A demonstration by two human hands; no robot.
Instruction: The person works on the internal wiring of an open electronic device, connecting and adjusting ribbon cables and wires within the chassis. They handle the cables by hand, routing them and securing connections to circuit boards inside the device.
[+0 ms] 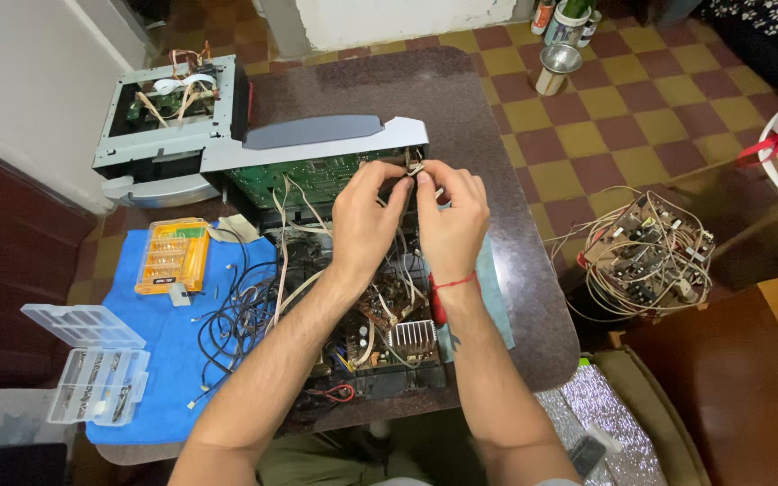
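Observation:
An opened electronic device [380, 351] with circuit boards, a finned heatsink [413, 335] and loose wires lies on a dark round table [497, 135]. Its grey front panel [317, 144] with a green circuit board [308, 171] stands upright behind it. My left hand [364, 216] and my right hand [450, 211] meet at the panel's right end. Both pinch a small connector with wires [414, 169] between the fingertips. A red thread circles my right wrist.
A blue cloth [173, 360] at the left carries an orange bit case [171, 255], black cables [236, 324] and a clear parts box [96, 364]. A metal chassis [173, 108] stands at the far left. Right of the table sits a wire-tangled board [650, 252]; metal cups [556, 67] stand on the checkered floor.

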